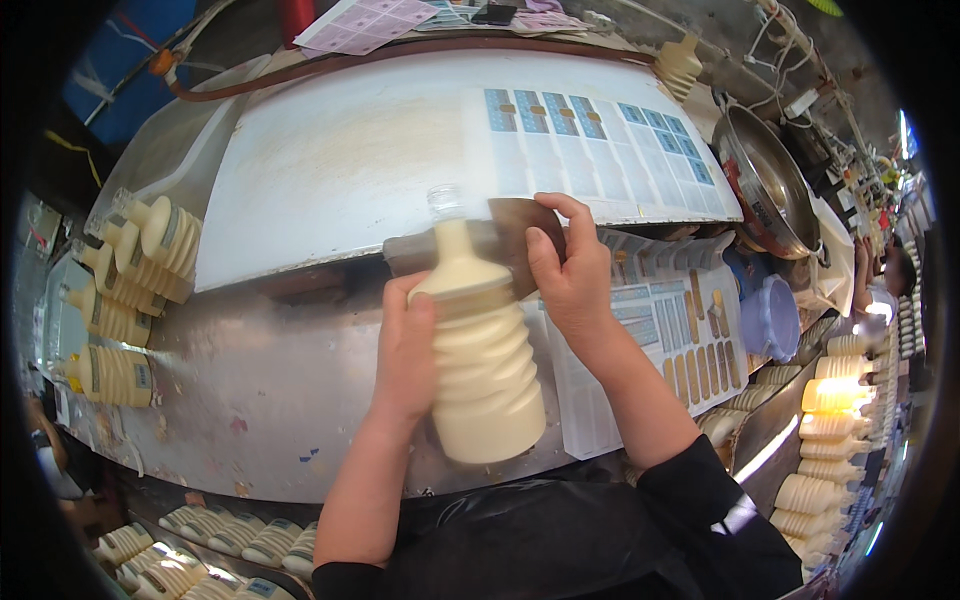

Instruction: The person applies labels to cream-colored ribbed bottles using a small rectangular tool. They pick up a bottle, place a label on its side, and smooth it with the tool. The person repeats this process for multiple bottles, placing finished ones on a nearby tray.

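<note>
My left hand [408, 345] grips a cream-coloured ribbed bottle [488, 370] round its upper left side. The bottle leans a little, its clear threaded neck [446, 203] pointing away from me over the edge of the white board. In my right hand [572, 265] a dark brown flat piece [524, 228] is pinched between thumb and fingers, close beside the bottle's shoulder. Motion blurs that area, and I cannot tell whether the piece touches the bottle. Right of the bottle lie sheets of blue and brown labels [668, 335].
A white board [340, 150] spans the bench, with a label sheet [590, 150] on its right. Cream bottles [125, 270] lie at the left; more fill racks [240, 540] below and rows [825, 440] at right. A metal basin [770, 160] and purple tub [770, 318] stand right.
</note>
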{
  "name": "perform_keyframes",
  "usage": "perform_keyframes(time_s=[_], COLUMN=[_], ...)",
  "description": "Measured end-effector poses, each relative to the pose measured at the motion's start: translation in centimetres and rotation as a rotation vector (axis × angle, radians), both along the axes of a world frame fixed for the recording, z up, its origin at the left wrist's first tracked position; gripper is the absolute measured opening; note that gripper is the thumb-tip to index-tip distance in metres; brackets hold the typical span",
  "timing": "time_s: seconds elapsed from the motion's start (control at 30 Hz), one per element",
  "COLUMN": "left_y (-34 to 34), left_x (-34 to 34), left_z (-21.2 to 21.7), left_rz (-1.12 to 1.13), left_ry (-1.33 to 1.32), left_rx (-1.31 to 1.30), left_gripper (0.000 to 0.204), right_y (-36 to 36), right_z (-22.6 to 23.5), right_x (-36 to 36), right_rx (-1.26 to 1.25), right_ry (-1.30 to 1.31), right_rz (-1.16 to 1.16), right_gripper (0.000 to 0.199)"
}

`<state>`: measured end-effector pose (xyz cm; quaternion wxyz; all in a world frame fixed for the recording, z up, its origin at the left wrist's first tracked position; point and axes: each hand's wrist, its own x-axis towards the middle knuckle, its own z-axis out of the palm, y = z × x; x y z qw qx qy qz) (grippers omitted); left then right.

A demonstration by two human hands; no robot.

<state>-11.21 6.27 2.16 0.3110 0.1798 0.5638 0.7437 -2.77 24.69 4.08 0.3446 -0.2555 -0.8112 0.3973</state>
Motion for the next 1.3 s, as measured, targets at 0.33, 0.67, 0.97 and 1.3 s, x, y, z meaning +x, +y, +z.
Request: perform_keyframes(time_s=[0.33,0.67,0.97,1.3], left_y=[-1.9,-2.5,-2.1,-2.2], left_x=[3.0,6.4,6.2,6.2], left_z=[2.7,3.9,3.7,3.0], left_rz=[0.271,0.073,0.106,0.089], left_ry=[0.851,0.931,0.804,0.356], left_rx=[-0.46,-0.771,-0.691,-0.402], left_gripper=[0.061,0.095,0.109,0.099], right_y=[-0.9,-1.6,-0.5,-3.9], right_z=[2.7,1.3,1.0,5.6], right_x=[0.6,0.2,0.6,-0.6], right_rx=[-0.141,-0.121,-0.055,-0.094], right_ry=[0.174,0.033,0.049,-0.087], right_rz=[0.042,0.032,0.007,0.016], right_gripper=[0.037,0.035,0.036,0.031])
